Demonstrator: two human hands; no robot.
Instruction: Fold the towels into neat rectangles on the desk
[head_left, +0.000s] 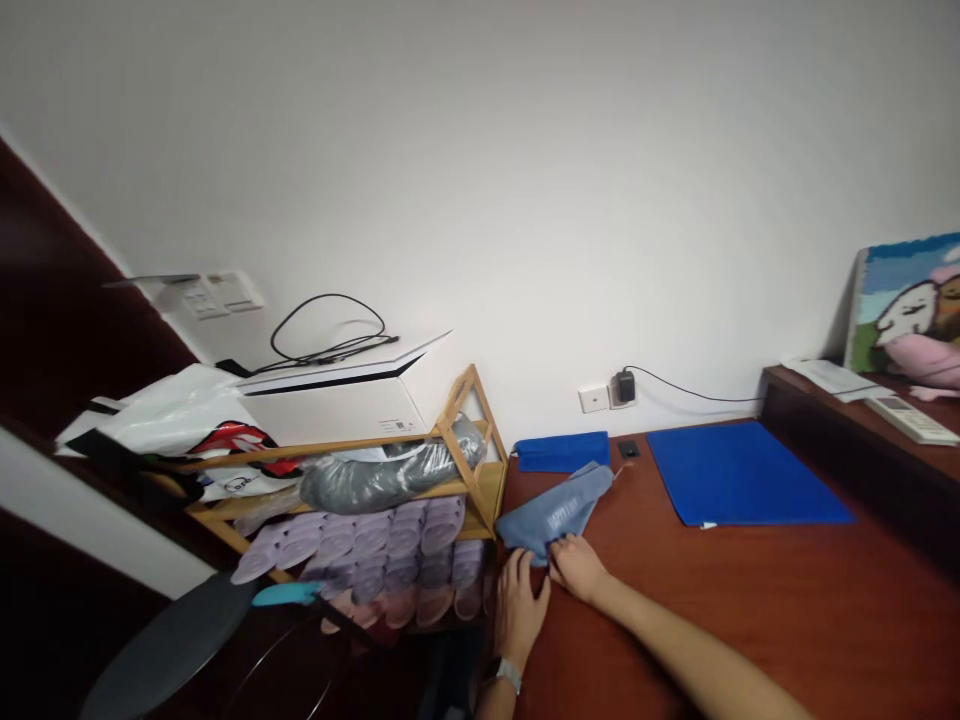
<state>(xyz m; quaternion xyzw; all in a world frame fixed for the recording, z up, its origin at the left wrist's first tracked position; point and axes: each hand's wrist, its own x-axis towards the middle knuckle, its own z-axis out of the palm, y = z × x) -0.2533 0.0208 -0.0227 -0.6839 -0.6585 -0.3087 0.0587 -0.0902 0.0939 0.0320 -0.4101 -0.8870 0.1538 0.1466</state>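
Note:
A folded blue-grey cloth (551,515) with pale lettering lies on the reddish-brown wooden desk (720,610), near its left edge. My right hand (576,566) reaches in from the lower right and pinches the cloth's lower edge. My left hand (519,610), with a pale band on its wrist, sits just beside it and grips the same edge with curled fingers. The cloth's underside is hidden.
A flat blue folder (742,475) and a folded blue cloth (562,452) lie beyond my hands. A bamboo rack (472,440) holding slippers stands at the desk's left, with a white box on top. A remote and a picture stand on a raised shelf to the right.

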